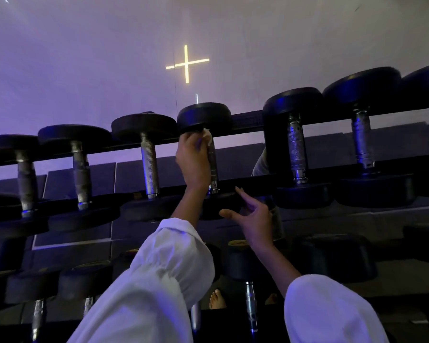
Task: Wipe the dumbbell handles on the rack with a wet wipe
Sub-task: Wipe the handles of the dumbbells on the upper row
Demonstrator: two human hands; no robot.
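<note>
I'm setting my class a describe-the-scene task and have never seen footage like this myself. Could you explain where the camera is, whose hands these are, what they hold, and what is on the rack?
There is no machine here. One camera sits on a person's head, looking forward and down at their own two hands, which reach out of white sleeves. In front of them stands a black metal rack carrying rows of black round-headed dumbbells. The left hand wraps its fingers round one dumbbell's knurled metal handle, pressing a pale crumpled wet wipe against it. The right hand is open, holds nothing and hovers near the rack's front rail.
</note>
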